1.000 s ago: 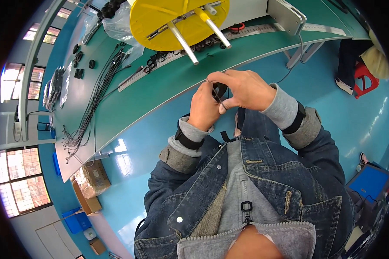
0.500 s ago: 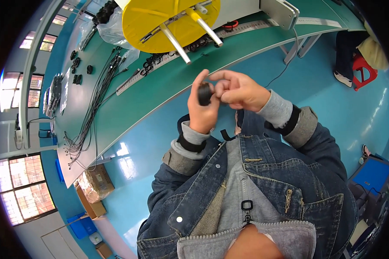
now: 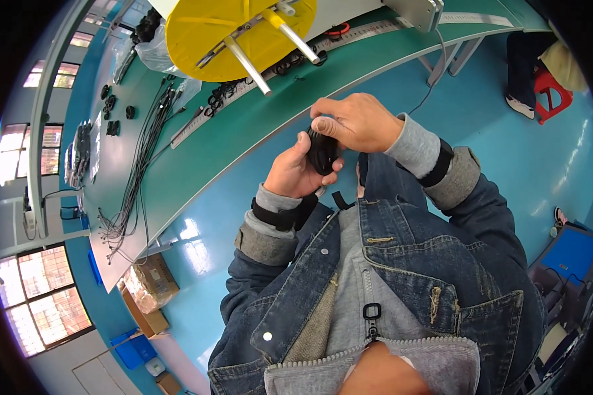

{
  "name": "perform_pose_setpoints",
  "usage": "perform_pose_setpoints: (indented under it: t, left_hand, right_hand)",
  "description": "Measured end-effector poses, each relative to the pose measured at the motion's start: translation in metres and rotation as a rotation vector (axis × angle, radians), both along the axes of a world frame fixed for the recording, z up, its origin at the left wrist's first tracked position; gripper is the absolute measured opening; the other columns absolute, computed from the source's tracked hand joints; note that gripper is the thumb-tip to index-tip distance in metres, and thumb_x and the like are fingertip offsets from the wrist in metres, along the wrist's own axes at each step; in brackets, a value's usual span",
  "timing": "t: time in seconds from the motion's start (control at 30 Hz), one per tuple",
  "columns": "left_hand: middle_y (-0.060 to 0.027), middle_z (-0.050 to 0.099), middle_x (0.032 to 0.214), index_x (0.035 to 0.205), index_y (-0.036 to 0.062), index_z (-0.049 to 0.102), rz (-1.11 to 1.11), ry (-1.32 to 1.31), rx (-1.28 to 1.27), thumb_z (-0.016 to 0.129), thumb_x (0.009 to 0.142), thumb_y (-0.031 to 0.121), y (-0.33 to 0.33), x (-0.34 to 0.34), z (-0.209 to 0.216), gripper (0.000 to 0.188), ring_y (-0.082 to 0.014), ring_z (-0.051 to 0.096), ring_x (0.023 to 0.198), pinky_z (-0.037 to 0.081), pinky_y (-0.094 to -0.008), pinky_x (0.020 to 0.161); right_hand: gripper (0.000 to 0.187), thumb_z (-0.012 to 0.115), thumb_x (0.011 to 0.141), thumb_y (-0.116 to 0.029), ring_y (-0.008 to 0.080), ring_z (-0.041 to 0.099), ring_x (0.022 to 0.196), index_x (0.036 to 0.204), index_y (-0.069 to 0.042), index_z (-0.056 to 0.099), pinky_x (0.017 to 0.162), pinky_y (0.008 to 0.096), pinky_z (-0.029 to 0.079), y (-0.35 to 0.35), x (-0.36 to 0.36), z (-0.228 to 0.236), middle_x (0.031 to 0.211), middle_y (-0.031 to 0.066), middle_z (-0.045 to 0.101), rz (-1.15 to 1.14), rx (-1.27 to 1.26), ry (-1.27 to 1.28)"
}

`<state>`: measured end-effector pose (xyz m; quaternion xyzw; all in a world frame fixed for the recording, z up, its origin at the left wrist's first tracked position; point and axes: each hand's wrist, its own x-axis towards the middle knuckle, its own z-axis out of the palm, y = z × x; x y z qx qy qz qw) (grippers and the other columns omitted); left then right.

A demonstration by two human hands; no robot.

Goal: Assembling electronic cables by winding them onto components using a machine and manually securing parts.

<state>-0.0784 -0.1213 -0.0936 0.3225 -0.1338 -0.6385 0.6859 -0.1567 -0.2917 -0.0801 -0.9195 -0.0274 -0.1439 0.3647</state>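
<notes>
Between my two hands, in front of the table's near edge, is a small coiled black cable (image 3: 322, 155). My left hand (image 3: 292, 169) is closed round its lower left side, thumb up along the edge and fingertips showing beneath. From the upper right my right hand (image 3: 364, 124) grips the top of the coil, thumb and fingers bent over it. The fingers partly hide the coil, and I cannot make out its cable ends.
A yellow disc with metal rods (image 3: 244, 39) overhangs the green table (image 3: 197, 155). Long loose black cables (image 3: 141, 171) and a steel ruler (image 3: 441, 20) lie there, with small black coils (image 3: 110, 105) farther left. A cardboard box (image 3: 153, 283) is on the floor; a person sits at a red stool (image 3: 552, 95).
My left hand has moved left and down and turned, so more of the coil shows. My right hand has shifted from beside the coil to its top. The view has shifted slightly.
</notes>
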Motion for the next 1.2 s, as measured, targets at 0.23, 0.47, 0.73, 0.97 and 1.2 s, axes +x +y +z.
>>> perform_pose_setpoints:
  t: [0.23,0.47,0.73,0.97,1.2]
  left_hand:
    - [-0.0121,0.052,0.101,0.115,0.0008,0.044,0.017,-0.060,0.003,0.051,0.086,0.034,-0.003,0.000,-0.002,0.045,-0.0197,0.051,0.077,0.043,-0.0300,0.063]
    - [-0.0087,0.053,0.098,0.109,-0.0001,0.047,-0.035,-0.351,0.155,0.062,0.072,0.012,-0.006,-0.001,0.002,0.041,-0.0127,0.051,0.071,0.041,-0.0228,0.061]
    - [-0.0072,0.056,0.083,0.099,0.0013,0.052,0.043,-0.741,0.208,0.057,0.078,0.014,-0.012,-0.010,-0.020,0.026,-0.0134,0.053,0.068,0.042,-0.0234,0.053]
    - [-0.0080,0.059,0.078,0.100,-0.0002,0.054,0.555,-0.105,0.214,0.037,0.090,0.029,-0.020,-0.022,-0.009,0.036,-0.0167,0.054,0.059,0.042,-0.0252,0.049]
    - [-0.0096,0.061,0.085,0.109,-0.0031,0.052,0.582,-0.480,0.296,0.030,0.094,0.033,-0.009,-0.012,-0.014,0.045,-0.0151,0.054,0.065,0.042,-0.0246,0.050]
  right_hand:
    - [0.044,0.035,0.093,-0.040,0.0290,0.056,0.060,0.080,-0.003,0.054,0.053,0.0345,0.044,-0.003,0.001,-0.010,0.067,0.0142,0.058,0.166,0.405,-0.024]
    - [0.041,0.036,0.093,-0.037,0.0353,0.055,0.059,0.080,-0.002,0.054,0.055,0.0417,0.044,-0.001,0.002,-0.020,0.066,0.0169,0.058,0.111,0.363,0.042]
    - [0.037,0.039,0.092,-0.032,0.0359,0.054,0.060,0.075,-0.001,0.050,0.052,0.0410,0.041,0.022,0.002,-0.017,0.066,0.0168,0.056,-0.066,0.060,0.034]
    - [0.034,0.037,0.093,-0.027,0.0336,0.051,0.054,0.077,0.000,0.050,0.050,0.0384,0.040,0.015,0.003,-0.039,0.063,0.0178,0.053,-0.155,0.294,-0.090]
    - [0.033,0.034,0.092,-0.023,0.0224,0.050,0.050,0.083,0.001,0.053,0.047,0.0326,0.039,0.017,0.003,-0.032,0.060,0.0125,0.053,-0.154,0.347,-0.184]
